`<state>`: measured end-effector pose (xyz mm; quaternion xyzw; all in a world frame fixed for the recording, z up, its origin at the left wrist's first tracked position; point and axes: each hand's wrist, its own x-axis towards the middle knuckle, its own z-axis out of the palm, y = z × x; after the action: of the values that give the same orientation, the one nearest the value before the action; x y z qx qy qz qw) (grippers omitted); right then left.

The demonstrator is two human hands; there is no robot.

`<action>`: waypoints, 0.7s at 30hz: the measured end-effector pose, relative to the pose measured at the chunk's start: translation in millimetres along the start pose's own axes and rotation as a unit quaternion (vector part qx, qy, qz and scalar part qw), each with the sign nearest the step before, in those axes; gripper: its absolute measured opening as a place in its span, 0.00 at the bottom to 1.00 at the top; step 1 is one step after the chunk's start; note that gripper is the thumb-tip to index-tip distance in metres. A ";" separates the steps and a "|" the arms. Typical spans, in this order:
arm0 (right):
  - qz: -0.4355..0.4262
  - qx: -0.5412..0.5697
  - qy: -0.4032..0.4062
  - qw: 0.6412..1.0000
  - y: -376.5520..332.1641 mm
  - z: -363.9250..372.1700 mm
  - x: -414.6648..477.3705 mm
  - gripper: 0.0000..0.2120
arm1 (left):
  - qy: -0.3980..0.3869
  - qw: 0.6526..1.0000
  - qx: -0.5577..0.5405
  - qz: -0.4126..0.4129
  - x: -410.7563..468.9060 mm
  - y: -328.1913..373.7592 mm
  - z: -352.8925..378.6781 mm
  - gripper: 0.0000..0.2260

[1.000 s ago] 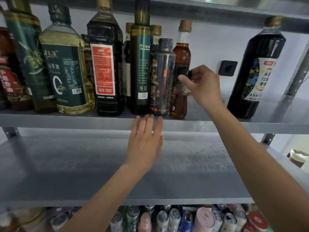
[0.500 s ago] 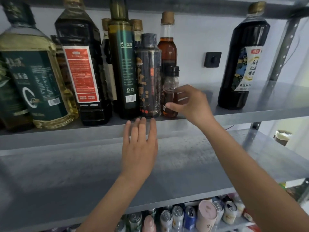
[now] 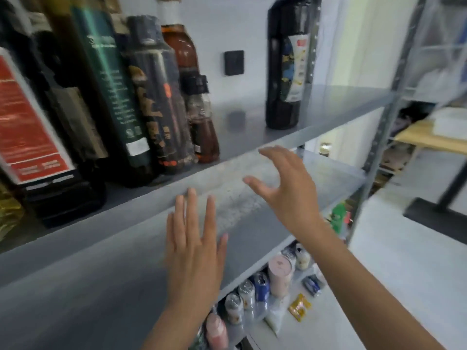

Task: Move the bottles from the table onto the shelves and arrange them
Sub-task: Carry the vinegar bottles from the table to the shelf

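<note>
Head: L hand (image 3: 194, 253) flat by shelf (image 3: 252, 137), R hand (image 3: 285, 193) fingers wide (both empty).

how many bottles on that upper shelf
6 clear: red-label bottle, green bottle, dark-wrapped bottle, amber bottle and small black-capped bottle bunched left; lone dark bottle right. More sit partly hidden behind and left.

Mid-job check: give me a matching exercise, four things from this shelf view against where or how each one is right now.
Column A
1. small black-capped bottle
2. tall dark bottle
3. cans
4. right hand

Column B
a. on the lowest level in view
b. stands alone, apart from the others
c. open, holding nothing
d. last on the right in a packed row

Pairs: 1-d, 2-b, 3-a, 4-c
</note>
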<state>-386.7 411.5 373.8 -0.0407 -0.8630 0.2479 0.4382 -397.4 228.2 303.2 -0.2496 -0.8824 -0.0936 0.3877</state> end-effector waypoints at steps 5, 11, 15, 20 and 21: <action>0.082 -0.177 -0.048 0.980 55.0 -27.6 -122.8 0.29 | -0.174 0.975 -0.098 0.099 -70.9 31.2 57.6 0.32; 0.335 -0.318 -0.141 0.876 67.8 -88.5 -291.1 0.34 | -0.328 0.889 -0.189 0.256 -141.7 99.7 78.8 0.33; 0.490 -0.351 -0.150 0.784 49.7 -135.1 -371.0 0.36 | -0.352 0.839 -0.246 0.333 -163.0 154.1 61.8 0.32; 0.596 -0.362 -0.063 0.713 28.8 -190.6 -439.3 0.50 | -0.366 0.783 -0.271 0.425 -181.3 225.3 34.0 0.32; 0.610 -0.363 -0.045 0.703 24.9 -200.7 -450.8 0.50 | -0.366 0.772 -0.274 0.441 -185.8 239.7 29.3 0.31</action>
<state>41.6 382.3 129.3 -0.7032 -0.6912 0.1305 0.1034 -186.2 376.0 140.6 -0.7227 -0.6874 -0.0514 -0.0510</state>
